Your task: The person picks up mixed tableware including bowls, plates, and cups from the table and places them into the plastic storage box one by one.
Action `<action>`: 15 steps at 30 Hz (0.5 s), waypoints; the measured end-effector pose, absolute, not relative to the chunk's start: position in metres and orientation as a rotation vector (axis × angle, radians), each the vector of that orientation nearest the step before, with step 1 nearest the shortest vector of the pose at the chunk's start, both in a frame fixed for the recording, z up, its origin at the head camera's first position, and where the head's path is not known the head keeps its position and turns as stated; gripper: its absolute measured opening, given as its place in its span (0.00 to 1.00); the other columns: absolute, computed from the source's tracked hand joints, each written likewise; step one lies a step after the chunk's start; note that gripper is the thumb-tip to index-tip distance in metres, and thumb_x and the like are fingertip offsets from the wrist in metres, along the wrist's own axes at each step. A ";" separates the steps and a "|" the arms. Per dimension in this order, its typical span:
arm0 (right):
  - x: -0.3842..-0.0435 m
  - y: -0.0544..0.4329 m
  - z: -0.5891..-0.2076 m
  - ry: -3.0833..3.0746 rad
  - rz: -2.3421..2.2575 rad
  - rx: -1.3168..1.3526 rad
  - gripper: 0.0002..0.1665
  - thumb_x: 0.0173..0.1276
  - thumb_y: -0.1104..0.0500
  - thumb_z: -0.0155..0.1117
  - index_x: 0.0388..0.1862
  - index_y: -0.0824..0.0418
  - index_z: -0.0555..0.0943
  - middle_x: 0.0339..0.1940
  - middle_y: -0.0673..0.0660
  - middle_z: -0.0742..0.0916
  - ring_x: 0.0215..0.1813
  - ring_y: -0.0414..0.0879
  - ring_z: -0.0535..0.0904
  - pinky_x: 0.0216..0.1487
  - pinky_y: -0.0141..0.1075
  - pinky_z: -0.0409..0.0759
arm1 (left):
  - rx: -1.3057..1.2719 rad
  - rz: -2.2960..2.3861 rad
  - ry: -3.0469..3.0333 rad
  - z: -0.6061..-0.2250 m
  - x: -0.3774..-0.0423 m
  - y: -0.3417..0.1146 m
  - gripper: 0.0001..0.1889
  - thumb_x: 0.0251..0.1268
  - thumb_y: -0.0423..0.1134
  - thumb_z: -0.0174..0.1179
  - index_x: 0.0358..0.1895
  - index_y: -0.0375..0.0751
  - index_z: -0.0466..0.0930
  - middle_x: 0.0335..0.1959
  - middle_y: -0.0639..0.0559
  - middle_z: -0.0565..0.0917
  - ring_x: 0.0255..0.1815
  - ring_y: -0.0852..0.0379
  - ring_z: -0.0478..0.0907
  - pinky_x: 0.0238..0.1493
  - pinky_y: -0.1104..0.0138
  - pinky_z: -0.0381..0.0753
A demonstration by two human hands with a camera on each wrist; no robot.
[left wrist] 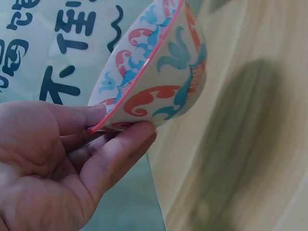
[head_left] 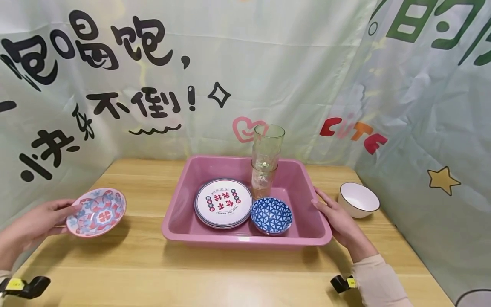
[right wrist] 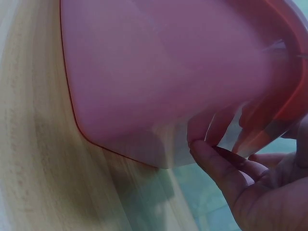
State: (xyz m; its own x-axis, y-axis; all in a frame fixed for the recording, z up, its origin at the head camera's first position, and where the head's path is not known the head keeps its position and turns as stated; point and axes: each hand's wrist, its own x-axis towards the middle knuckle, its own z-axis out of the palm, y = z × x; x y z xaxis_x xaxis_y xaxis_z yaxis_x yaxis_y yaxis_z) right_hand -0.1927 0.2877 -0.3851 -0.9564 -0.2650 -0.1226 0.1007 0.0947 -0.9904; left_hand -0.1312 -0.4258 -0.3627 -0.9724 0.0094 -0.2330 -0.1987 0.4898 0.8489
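My left hand (head_left: 47, 218) pinches the edge of a bowl (head_left: 97, 212) with a red and blue floral pattern, held tilted above the table at the left. In the left wrist view the thumb and fingers close on its pink rim (left wrist: 147, 62). My right hand (head_left: 341, 219) grips the right rim of a pink plastic tub (head_left: 245, 241). The right wrist view shows the fingers (right wrist: 216, 166) against the tub's outer wall (right wrist: 139, 82). Inside the tub are a stack of white printed plates (head_left: 223, 202), a blue patterned bowl (head_left: 271, 215) and stacked clear glasses (head_left: 264, 170).
A white bowl with a dark rim (head_left: 358, 200) stands on the wooden table (head_left: 215, 277) right of the tub. Printed cloth (head_left: 215, 55) hangs behind and along both sides. Part of another rimmed white object (head_left: 475, 298) shows at the lower right corner.
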 end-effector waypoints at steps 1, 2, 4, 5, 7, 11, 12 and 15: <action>-0.193 0.288 -0.385 2.104 -1.940 -0.165 0.40 0.79 0.48 0.50 0.81 0.51 0.44 0.76 0.67 0.59 0.64 0.47 0.71 0.54 0.32 0.77 | -0.155 1.507 2.527 -0.361 -0.132 -0.425 0.24 0.79 0.38 0.45 0.62 0.15 0.59 0.34 0.49 0.79 0.30 0.57 0.81 0.33 0.64 0.85; -0.193 0.288 -0.385 2.102 -1.940 -0.166 0.40 0.79 0.48 0.50 0.81 0.51 0.44 0.77 0.67 0.58 0.64 0.47 0.71 0.55 0.32 0.77 | -0.148 1.534 2.523 -0.360 -0.133 -0.424 0.23 0.79 0.38 0.46 0.61 0.17 0.62 0.34 0.49 0.79 0.30 0.57 0.81 0.33 0.65 0.85; -0.192 0.288 -0.385 2.103 -1.939 -0.166 0.40 0.79 0.48 0.50 0.81 0.51 0.44 0.77 0.67 0.58 0.64 0.47 0.70 0.55 0.32 0.77 | -0.125 1.576 2.521 -0.356 -0.135 -0.421 0.20 0.78 0.37 0.48 0.59 0.20 0.65 0.34 0.49 0.80 0.30 0.56 0.81 0.32 0.64 0.86; -0.192 0.288 -0.385 2.104 -1.939 -0.165 0.40 0.79 0.48 0.50 0.81 0.51 0.44 0.77 0.66 0.58 0.65 0.48 0.70 0.55 0.32 0.77 | -0.106 1.590 2.520 -0.354 -0.136 -0.420 0.18 0.78 0.37 0.48 0.59 0.23 0.66 0.34 0.49 0.80 0.30 0.56 0.81 0.33 0.64 0.86; -0.192 0.288 -0.385 2.107 -1.935 -0.161 0.40 0.79 0.48 0.50 0.81 0.51 0.45 0.77 0.66 0.57 0.65 0.49 0.69 0.55 0.32 0.77 | -0.077 1.624 2.516 -0.350 -0.138 -0.416 0.13 0.78 0.37 0.48 0.57 0.31 0.70 0.34 0.48 0.80 0.31 0.56 0.82 0.34 0.64 0.86; -0.191 0.289 -0.384 2.124 -1.918 -0.154 0.41 0.78 0.47 0.50 0.81 0.51 0.45 0.77 0.66 0.57 0.65 0.48 0.69 0.54 0.31 0.77 | -0.036 1.675 2.501 -0.340 -0.140 -0.409 0.07 0.78 0.36 0.49 0.48 0.52 0.75 0.34 0.47 0.80 0.31 0.56 0.82 0.33 0.65 0.86; -0.191 0.290 -0.383 2.126 -1.912 -0.156 0.41 0.78 0.47 0.50 0.81 0.51 0.45 0.77 0.67 0.57 0.65 0.48 0.70 0.54 0.31 0.77 | -0.037 1.680 2.501 -0.338 -0.140 -0.407 0.07 0.77 0.36 0.49 0.47 0.54 0.74 0.34 0.47 0.80 0.31 0.56 0.82 0.33 0.65 0.86; -0.192 0.290 -0.382 2.147 -1.887 -0.170 0.41 0.78 0.47 0.51 0.81 0.52 0.45 0.75 0.70 0.61 0.63 0.47 0.72 0.53 0.32 0.78 | -0.050 1.646 2.526 -0.331 -0.141 -0.401 0.09 0.78 0.38 0.49 0.55 0.44 0.71 0.35 0.48 0.80 0.31 0.57 0.82 0.33 0.66 0.85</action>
State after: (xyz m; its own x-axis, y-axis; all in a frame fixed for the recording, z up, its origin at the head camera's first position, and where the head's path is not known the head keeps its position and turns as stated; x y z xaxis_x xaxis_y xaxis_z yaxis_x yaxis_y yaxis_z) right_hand -0.1920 0.2904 -0.3817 -0.9547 -0.2681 -0.1294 0.0938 0.1415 -0.9855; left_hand -0.1410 -0.4006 -0.3307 -0.9915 0.0411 -0.1232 -0.0961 0.4060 0.9088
